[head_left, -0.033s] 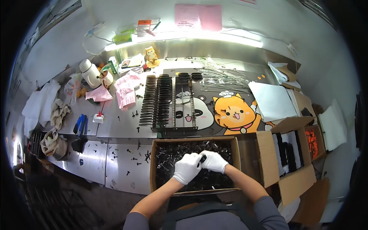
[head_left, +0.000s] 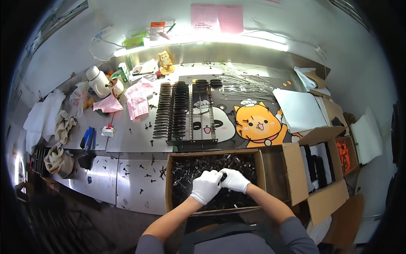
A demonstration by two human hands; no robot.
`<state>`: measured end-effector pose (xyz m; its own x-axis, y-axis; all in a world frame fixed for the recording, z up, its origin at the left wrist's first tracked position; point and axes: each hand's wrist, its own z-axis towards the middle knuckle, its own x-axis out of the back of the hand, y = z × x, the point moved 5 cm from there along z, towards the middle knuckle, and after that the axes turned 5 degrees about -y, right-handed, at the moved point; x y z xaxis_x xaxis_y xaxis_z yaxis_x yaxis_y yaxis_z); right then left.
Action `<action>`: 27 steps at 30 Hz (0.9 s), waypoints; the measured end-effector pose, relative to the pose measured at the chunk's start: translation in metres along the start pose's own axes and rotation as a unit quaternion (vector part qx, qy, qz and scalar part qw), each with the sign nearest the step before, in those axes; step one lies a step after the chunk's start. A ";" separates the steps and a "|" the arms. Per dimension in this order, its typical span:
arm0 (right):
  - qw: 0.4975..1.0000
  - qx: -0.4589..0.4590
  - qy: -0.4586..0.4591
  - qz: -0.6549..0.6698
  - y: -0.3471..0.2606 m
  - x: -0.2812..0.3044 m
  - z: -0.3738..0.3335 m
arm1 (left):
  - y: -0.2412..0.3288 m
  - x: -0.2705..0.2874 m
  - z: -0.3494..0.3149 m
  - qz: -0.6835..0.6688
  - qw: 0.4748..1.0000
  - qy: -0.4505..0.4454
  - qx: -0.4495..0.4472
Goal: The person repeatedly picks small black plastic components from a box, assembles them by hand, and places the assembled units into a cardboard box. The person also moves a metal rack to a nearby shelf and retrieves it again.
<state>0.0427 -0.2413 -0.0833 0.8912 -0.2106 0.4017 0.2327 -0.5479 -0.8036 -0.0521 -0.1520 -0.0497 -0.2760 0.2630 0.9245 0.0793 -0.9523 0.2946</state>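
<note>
Both my hands wear white gloves and meet over an open cardboard box (head_left: pixel 170 180) filled with small black parts (head_left: pixel 190 163), some with pale or shiny bits. My left hand (head_left: pixel 206 187) has its fingers closed, its tips against those of the other hand. My right hand (head_left: pixel 236 180) is also closed, with the thumb and fingers pinched together. Between the fingertips shows a small black piece (head_left: pixel 223 177), mostly hidden by the gloves; its exact kind cannot be made out. Beyond the box stands a metal rack (head_left: pixel 190 114) with stacked rows of flat black rounded pieces (head_left: pixel 179 106).
A cartoon mat (head_left: pixel 230 108) lies under the rack, with thin metal rods (head_left: pixel 249 86) behind. An open carton (head_left: pixel 296 178) of black pieces and an orange-filled box (head_left: pixel 343 154) stand right. Left are blue-handled pliers (head_left: pixel 88 137), pink papers (head_left: pixel 137 99), a white flask (head_left: pixel 98 82) and scattered screw-like parts (head_left: pixel 148 175).
</note>
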 end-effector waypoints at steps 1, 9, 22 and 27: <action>0.999 -0.018 0.017 0.041 0.014 -0.013 0.002 | 0.002 0.001 -0.003 0.030 0.999 0.018 -0.019; 0.888 -0.060 0.085 0.447 0.012 -0.050 -0.004 | -0.033 0.002 0.005 -0.215 0.976 0.025 0.010; 0.864 0.100 0.481 -0.110 -0.007 -0.011 -0.005 | -0.033 -0.041 0.005 -0.359 0.926 0.006 0.115; 0.938 0.043 0.333 -0.085 0.004 -0.015 -0.012 | -0.013 0.031 0.020 -0.179 0.968 0.077 -0.158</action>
<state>0.0251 -0.2501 -0.0873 0.4037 -0.6018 0.6891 0.4047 -0.5580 -0.7244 -0.0427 -0.1286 -0.0203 -0.3735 0.5827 0.7218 -0.3381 -0.8101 0.4790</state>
